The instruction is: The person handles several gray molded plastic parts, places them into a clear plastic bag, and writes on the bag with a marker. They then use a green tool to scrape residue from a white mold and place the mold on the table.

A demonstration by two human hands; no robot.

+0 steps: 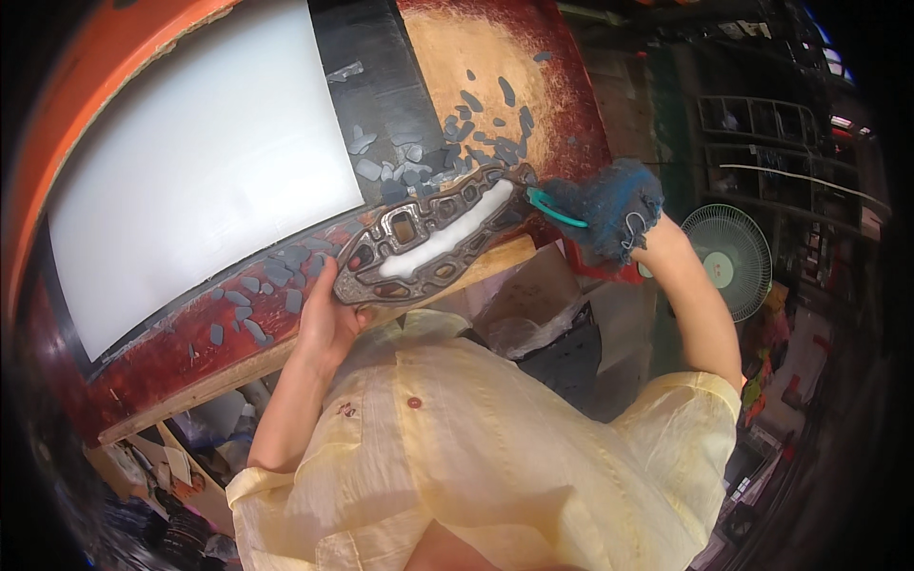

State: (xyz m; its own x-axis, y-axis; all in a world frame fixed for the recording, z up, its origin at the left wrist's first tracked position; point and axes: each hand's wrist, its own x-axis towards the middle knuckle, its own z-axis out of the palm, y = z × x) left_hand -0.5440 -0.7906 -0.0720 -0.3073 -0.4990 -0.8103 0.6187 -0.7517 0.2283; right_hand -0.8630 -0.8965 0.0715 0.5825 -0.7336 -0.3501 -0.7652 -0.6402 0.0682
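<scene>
A long dark grey-brown piece, shaped like a shoe sole with cut-out openings [367,285], is held at a slant above the bench's front edge. A white strip [457,236] shows along its middle. My bare left hand [332,309] grips its lower left end, thumb on the near side of the openings. At its upper right end, my right hand [609,207], in a dark blue knitted glove, is closed around a teal-handled tool [557,208]. The tool's working end is too small to make out beside the piece.
Small grey offcuts [276,273] lie scattered over the worn red bench [181,333], with more around its bare tan patch [466,57]. A large white sheet [209,171] covers the left side. Under the near edge sit boxes and plastic. A green fan [726,262] stands at right.
</scene>
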